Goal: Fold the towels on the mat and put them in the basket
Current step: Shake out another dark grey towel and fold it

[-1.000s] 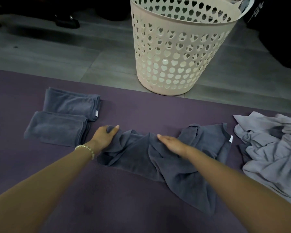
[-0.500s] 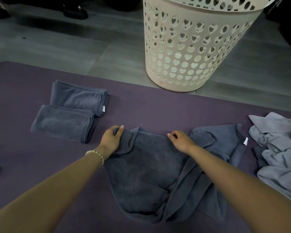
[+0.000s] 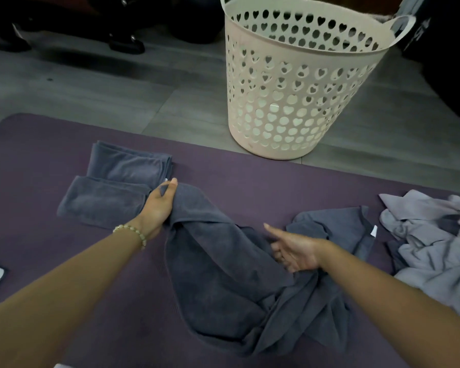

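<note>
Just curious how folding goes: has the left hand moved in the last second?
Yes. The left hand, gripping the dark towel, shifted left, up against the folded towels.

Found the mat (image 3: pixel 250 187) a dull plum purple, plain throughout. Read the dark towel (image 3: pixel 223 274) crumpled on it as charcoal slate, unpatterned, with a small white tag (image 3: pixel 373 231) at one edge. Noted a similar slate blue-grey on the two folded towels (image 3: pixel 128 166). Saw a lighter, lilac-tinged grey on the heap of towels (image 3: pixel 435 248) at the right. Marked the basket (image 3: pixel 297 83) as creamy beige, pierced all over with rows of heart-shaped holes. Took the floor (image 3: pixel 90 88) for grey planks with faint streaked grain. Caught pale cream beads on the bracelet (image 3: pixel 133 231).
</note>
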### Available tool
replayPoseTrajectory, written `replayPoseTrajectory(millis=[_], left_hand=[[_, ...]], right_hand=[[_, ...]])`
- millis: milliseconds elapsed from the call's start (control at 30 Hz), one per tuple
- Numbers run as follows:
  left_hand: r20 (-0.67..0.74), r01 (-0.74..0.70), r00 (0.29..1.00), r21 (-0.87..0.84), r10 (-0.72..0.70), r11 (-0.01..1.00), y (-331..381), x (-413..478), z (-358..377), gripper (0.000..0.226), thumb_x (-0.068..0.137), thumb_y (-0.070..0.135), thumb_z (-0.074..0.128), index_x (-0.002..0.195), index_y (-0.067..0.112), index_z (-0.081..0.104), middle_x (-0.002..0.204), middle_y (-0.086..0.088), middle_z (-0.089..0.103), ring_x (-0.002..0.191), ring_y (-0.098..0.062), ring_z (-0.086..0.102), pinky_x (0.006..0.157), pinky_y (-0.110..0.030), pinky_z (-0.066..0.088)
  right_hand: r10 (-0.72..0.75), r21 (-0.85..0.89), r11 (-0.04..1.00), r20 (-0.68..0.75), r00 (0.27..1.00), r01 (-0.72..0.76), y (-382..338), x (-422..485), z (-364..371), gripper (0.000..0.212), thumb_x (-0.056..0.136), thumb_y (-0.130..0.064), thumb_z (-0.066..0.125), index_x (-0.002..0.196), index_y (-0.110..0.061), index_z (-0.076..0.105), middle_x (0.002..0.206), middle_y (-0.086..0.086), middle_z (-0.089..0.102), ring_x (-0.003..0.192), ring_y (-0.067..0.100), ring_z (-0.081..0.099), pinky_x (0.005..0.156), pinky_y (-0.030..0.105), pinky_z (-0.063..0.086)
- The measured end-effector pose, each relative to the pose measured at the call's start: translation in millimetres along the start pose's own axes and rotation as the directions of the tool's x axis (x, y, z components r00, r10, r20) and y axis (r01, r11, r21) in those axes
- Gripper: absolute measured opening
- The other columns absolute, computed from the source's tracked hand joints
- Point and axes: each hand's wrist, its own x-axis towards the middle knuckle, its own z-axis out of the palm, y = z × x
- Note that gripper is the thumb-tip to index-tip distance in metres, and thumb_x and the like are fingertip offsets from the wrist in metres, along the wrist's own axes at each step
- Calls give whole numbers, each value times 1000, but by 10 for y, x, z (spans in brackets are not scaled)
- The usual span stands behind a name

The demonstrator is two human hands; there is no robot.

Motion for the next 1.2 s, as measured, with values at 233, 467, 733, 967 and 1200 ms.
replayPoseTrajectory(millis=[233,467,733,967,1200], left_hand=[[26,-28,999,-68,30,997,353,-65,-12,35,99,39,40,93,11,61,95,-8,66,90,-21,63,76,-27,52],[375,189,847,450,-377,873,257,-574,539,92,74,84,27,120,13,63,119,-9,64,103,-23,62,91,-31,49],[325,138,928,158,-183,978,96,-653,684,15,91,17,62,84,3,63,80,-8,65,66,-13,61,58,-18,50],[446,-80,892,-17,79,997,593,-705,710,11,93,17,59,90,8,65,85,-6,69,76,-14,65,68,-21,53],[227,-181,948,-194,224,964,1702,-575,486,11,93,20,58,90,14,66,75,4,72,71,-9,67,60,-16,53]], right_hand=[[-339,326,885,-35,940,331,-173,-414,84,85,77,-81,27,125,-19,60,127,6,63,120,25,57,103,40,42],[-402,336,850,-85,912,406,-274,-473,500,79,83,-78,21,84,-18,73,107,6,66,99,24,61,91,38,47],[-430,297,827,-216,877,478,-97,-421,631,46,92,-51,45,99,-12,69,117,-3,63,113,15,56,92,31,49],[-455,265,819,-239,858,509,-339,-586,535,62,71,-58,62,116,-15,64,112,4,70,107,19,64,91,31,51],[-702,-41,661,-385,599,749,-917,-1431,261,18,78,-32,68,71,-17,65,69,-5,68,65,6,58,71,19,45]])
